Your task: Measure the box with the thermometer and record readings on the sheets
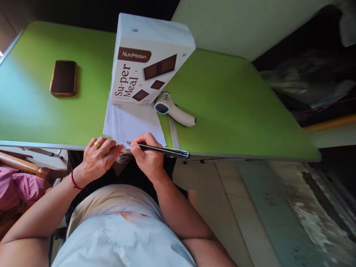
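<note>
My right hand (148, 157) is closed round a black pen (167, 150), its tip touching the white sheet of paper (139, 124) near the table's front edge. Several rows of small handwriting run along the left part of the paper. My left hand (98, 155), with a gold ring and a red wrist cord, is curled at the paper's lower left edge, thumb and forefinger together on it. A tall white box (133, 76) printed "NutriMotion Su-per Meal" stands upright on the far part of the paper. To its right lies a white infrared thermometer (178, 114).
All this is on a green folding table (236, 107) with a metal rim. A dark phone-like device in a brown case (63, 78) lies at the left. A wooden chair with pink cloth (22, 187) stands below left; a pale wall (222, 26) rises behind.
</note>
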`<state>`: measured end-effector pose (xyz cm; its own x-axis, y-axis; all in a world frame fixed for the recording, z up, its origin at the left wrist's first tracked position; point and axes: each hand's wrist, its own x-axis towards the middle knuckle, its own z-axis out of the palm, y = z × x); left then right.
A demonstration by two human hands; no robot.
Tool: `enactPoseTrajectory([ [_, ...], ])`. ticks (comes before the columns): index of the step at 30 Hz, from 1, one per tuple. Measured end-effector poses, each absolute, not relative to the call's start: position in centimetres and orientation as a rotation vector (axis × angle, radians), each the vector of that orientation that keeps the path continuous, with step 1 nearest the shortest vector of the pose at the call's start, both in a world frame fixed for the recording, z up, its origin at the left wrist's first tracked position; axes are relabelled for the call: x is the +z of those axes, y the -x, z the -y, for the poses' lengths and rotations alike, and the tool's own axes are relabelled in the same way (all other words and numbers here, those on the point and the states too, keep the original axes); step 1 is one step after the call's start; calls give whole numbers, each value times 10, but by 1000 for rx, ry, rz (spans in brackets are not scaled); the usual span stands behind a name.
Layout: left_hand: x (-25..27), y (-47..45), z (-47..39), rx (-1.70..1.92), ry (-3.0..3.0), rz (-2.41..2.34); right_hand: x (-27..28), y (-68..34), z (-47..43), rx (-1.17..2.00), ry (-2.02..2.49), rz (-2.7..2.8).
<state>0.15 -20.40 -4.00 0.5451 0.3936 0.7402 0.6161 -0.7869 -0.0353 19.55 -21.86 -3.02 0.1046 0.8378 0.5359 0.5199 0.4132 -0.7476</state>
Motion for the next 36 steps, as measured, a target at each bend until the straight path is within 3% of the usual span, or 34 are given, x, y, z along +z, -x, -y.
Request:
enactPoseTrajectory([
  [36,-40,0,204,-1095,2511,848,-33,-198,221,344,1236,1495],
])
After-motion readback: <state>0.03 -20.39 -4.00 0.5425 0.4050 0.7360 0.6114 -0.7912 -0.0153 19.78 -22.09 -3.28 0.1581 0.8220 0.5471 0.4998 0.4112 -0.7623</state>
